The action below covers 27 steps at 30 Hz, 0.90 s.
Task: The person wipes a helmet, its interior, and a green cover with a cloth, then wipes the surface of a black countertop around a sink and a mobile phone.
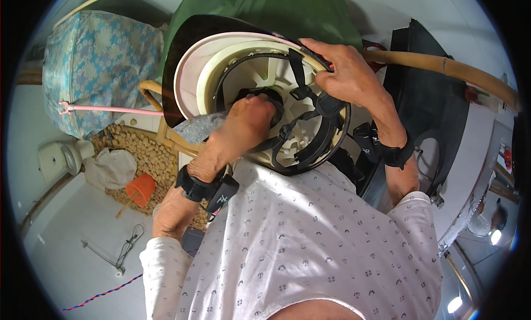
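An upturned cream helmet (285, 68) lies in front of my body, its ribbed inside showing. A black strap with a buckle (301, 92) and a dark padded band cross its opening. My right hand (348, 74) grips the far right rim, fingers over the edge. Inside the helmet, my closed left hand (251, 121) presses down at a dark patch (260, 93); what its fingers hold is hidden. Crumpled clear plastic (199, 129) hangs over the near left rim beside that wrist. A dark visor (180, 54) curves along the helmet's left side.
A green cover (238, 10) lies beyond the helmet, between curved bamboo rails (442, 64). At left are a flowered blue cloth cover (105, 66), a pink rod (110, 108), many pale round pieces (130, 148) and an orange cup (141, 188). A dark panel (426, 93) stands right.
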Available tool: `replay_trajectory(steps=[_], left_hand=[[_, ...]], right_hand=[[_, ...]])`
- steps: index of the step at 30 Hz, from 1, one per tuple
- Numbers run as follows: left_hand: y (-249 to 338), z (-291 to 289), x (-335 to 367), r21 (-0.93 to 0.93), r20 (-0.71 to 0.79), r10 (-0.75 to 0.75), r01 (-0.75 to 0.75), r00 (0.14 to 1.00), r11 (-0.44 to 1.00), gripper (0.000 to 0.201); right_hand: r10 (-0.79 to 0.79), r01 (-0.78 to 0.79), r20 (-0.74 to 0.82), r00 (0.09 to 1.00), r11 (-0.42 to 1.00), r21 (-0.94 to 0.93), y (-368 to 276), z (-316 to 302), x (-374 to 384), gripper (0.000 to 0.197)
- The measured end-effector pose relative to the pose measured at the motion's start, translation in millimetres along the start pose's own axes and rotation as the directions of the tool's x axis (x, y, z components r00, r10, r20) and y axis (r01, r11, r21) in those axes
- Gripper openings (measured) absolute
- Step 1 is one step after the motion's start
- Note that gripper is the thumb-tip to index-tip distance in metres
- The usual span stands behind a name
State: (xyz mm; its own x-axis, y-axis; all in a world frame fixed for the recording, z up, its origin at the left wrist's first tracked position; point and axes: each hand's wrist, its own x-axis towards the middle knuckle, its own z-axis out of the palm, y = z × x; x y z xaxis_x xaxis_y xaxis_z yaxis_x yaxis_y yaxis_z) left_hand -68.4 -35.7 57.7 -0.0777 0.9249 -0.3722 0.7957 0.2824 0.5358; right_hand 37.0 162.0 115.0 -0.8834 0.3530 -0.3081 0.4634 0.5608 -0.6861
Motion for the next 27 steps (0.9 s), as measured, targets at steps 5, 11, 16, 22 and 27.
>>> replay_trajectory(steps=[5,11,16,22,27], left_hand=[[9,-10,15,-0.352,-0.396,-0.014,-0.137,0.918,0.926,0.025],[4,23,39,0.024,-0.254,0.264,-0.267,0.93,0.963,0.042],[19,8,45,0.08,0.047,0.147,-0.15,0.988,0.985,0.036],[11,7,41,-0.247,-0.165,0.012,-0.053,0.986,0.967,0.031],[10,5,47,-0.581,-0.148,-0.15,0.037,0.978,0.813,0.033]], right_hand=[[-0.037,0.039,-0.064,0.997,0.999,0.036,8,4,1,0.062],[0.023,-0.022,-0.006,1.0,0.998,0.066,6,2,4,0.061],[0.076,-0.079,0.028,0.997,0.986,0.146,15,6,5,0.062],[0.088,-0.083,-0.011,0.996,0.972,0.222,34,15,7,0.066],[0.103,-0.109,0.044,0.994,0.979,0.175,24,9,7,0.066]])
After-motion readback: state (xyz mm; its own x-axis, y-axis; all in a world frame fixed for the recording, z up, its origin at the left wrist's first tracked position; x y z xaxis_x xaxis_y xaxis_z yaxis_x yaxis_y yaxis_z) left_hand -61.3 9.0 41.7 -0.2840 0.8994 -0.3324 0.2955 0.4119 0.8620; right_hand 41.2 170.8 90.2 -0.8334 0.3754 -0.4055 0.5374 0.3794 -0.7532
